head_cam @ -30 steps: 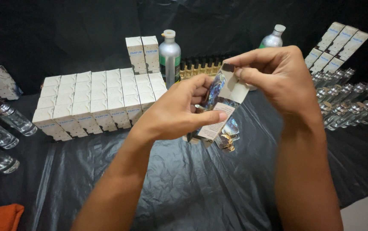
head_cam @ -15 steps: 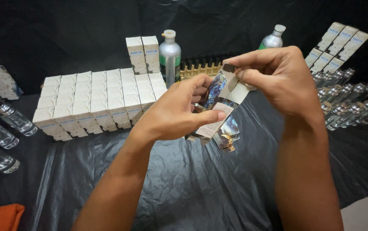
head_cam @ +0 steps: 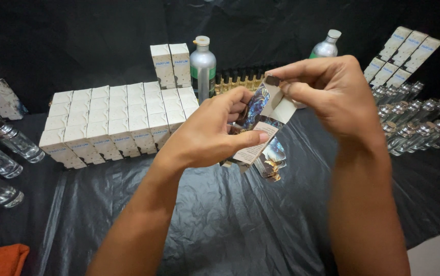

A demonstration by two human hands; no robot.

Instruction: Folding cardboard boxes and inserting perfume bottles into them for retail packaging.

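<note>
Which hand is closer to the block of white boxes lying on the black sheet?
Left. The left hand is just right of the white boxes; the right hand is farther right, beyond the shiny carton both hands hold.

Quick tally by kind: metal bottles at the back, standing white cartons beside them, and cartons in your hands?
Silver metal bottles: 2
Upright white cartons: 2
Shiny patterned carton held in the left hand and right hand: 1
Total: 5

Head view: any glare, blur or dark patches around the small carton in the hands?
Head view: sharp; the shiny carton between left hand and right hand throws coloured glare; black plastic sheet shows soft highlights; backdrop is near black.
</note>
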